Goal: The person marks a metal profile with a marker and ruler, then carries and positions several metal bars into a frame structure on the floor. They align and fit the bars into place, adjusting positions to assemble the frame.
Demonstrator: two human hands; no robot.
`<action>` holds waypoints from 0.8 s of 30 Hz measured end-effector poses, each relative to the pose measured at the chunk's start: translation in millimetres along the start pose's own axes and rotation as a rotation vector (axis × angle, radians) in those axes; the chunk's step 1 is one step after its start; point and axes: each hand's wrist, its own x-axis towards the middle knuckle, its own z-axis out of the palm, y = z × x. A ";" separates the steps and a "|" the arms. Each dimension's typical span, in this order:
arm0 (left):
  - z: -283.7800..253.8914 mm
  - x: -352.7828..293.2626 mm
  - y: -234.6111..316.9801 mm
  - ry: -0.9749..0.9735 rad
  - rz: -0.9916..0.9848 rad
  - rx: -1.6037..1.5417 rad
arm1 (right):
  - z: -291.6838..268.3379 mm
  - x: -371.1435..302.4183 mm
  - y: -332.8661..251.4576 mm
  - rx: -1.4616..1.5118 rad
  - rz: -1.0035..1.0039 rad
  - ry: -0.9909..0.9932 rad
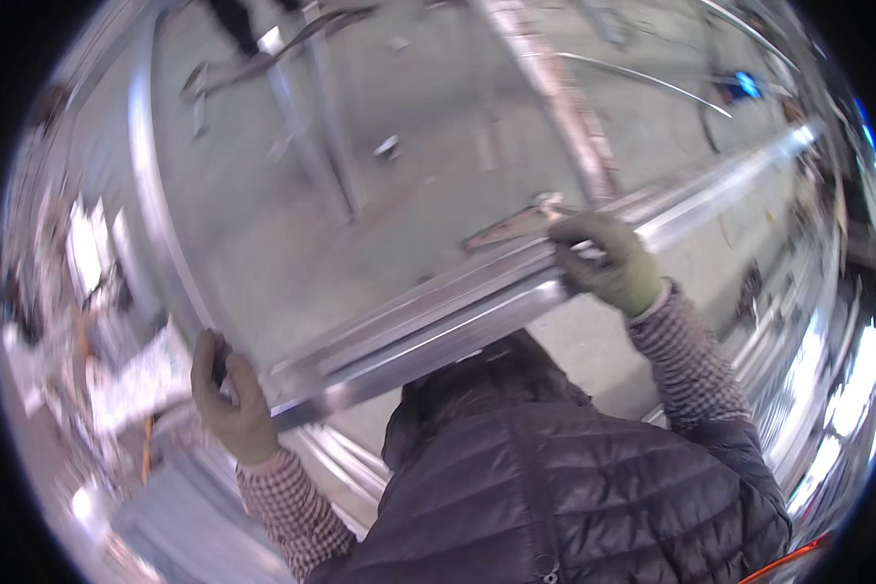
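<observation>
A long silver metal profile (438, 336) lies slantwise in front of me, rising from lower left to upper right as the near side of a large frame. My right hand (615, 265), in an olive-green glove, curls over this profile, thumb and fingers on either side of it. A small pale patch shows inside the curl, too blurred to name. Beside the profile's left end is my left hand (234, 404), gloved alike. Its fingers are bent, with a gap to the thumb and nothing visible between. Another metal bar (144, 146) runs away from that corner.
A reddish-stained metal bar (550, 83) crosses the frame. Near my right hand lies a brownish tool-like piece (506, 232), blurred. Grey-green surface shows inside the frame. Long metal lengths (793, 389) lie at the right. Grey sheets (209, 516) are at the lower left.
</observation>
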 end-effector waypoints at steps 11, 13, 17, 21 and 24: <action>156.6 -5.3 156.7 -0.589 0.467 -0.180 | 0.3 -266.9 38.8 0.298 0.759 0.317; 190.5 -24.4 188.1 -0.653 0.522 -0.232 | 26.2 -335.5 78.0 0.308 1.002 0.313; 244.8 -77.9 253.2 -0.780 0.629 -0.216 | 85.9 -499.6 120.5 0.278 1.379 0.250; 311.6 -160.6 321.1 -0.947 0.551 -0.397 | 123.2 -643.7 137.9 0.547 1.725 0.229; 353.2 -211.2 370.6 -1.076 0.786 -0.387 | 118.0 -707.0 143.4 0.686 1.802 0.366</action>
